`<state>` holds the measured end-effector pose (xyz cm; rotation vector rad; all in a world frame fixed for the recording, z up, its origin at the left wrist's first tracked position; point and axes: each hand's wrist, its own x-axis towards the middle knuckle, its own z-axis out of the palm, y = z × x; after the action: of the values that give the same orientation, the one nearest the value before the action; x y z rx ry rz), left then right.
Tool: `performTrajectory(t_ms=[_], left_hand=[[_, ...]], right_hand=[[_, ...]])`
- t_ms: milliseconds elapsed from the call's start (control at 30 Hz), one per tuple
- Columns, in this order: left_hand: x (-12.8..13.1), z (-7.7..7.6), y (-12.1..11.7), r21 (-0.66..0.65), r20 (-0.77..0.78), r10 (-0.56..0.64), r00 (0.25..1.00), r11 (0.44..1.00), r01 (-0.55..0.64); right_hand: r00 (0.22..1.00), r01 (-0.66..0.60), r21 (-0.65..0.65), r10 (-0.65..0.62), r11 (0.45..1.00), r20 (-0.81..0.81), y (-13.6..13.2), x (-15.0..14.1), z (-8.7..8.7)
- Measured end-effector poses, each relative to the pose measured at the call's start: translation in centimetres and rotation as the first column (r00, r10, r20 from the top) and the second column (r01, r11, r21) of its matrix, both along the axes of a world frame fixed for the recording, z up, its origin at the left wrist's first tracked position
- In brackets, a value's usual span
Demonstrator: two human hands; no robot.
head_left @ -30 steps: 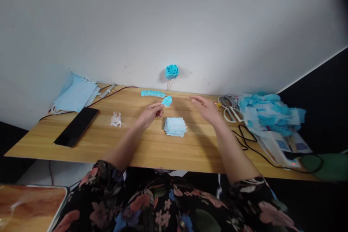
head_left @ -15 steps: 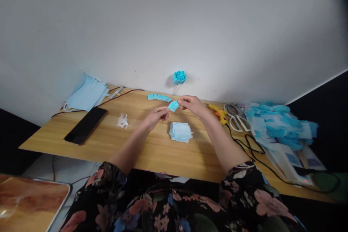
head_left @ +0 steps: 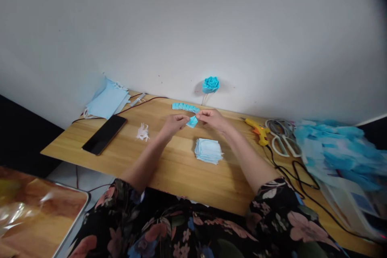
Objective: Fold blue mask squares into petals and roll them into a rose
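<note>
Between my hands, above the wooden table (head_left: 169,165), is a small folded piece of blue mask fabric (head_left: 192,122). My left hand (head_left: 174,124) pinches its left corner, and my right hand (head_left: 210,117) pinches its upper right corner. Just behind them lies a row of similar folded blue pieces (head_left: 184,107). Closer to me sits a stack of pale blue fabric squares (head_left: 208,150). A blue fabric flower (head_left: 211,84) on thin sticks leans at the wall.
At left are flat blue masks (head_left: 107,100), a black phone (head_left: 104,134) and white scraps (head_left: 142,132). To the right lie a yellow glue gun (head_left: 258,131), white-handled scissors (head_left: 286,146), black cable (head_left: 298,177) and a heap of blue fabric (head_left: 341,149).
My right hand came in from the right and took hold of the folded piece. Both hands then lowered it slightly and turned its point downward. The camera view has shifted left.
</note>
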<state>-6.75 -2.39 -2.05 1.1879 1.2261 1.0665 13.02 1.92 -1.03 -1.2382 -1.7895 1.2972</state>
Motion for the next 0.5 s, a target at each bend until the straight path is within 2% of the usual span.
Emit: performTrajectory(t_ms=[100, 167, 233, 367, 500], left_hand=[[-2.5, 0.6, 1.7, 0.053, -0.121, 0.059, 0.991, 0.997, -0.053], [-4.4, 0.9, 3.0, 0.108, -0.212, 0.161, 0.964, 0.984, -0.14], [-6.2, 0.9, 4.4, 0.141, -0.329, 0.266, 0.906, 0.963, -0.232], [-8.4, 0.0, 7.0, 0.151, -0.502, 0.272, 0.821, 0.962, -0.227], [-9.4, -0.7, 9.1, 0.14, -0.541, 0.267, 0.798, 0.964, -0.227]], right_hand=[[0.996, -0.053, 0.102, 0.046, 0.993, 0.072, 2.3, -0.8, -0.1], [0.979, -0.085, 0.202, 0.044, 0.976, 0.2, 4.0, -1.8, 0.0], [0.934, -0.145, 0.319, 0.024, 0.936, 0.355, 5.5, -3.2, 0.0], [0.828, -0.312, 0.436, 0.017, 0.844, 0.56, 7.9, -6.3, -0.8], [0.739, -0.442, 0.449, 0.031, 0.777, 0.673, 9.9, -8.8, -1.4]])
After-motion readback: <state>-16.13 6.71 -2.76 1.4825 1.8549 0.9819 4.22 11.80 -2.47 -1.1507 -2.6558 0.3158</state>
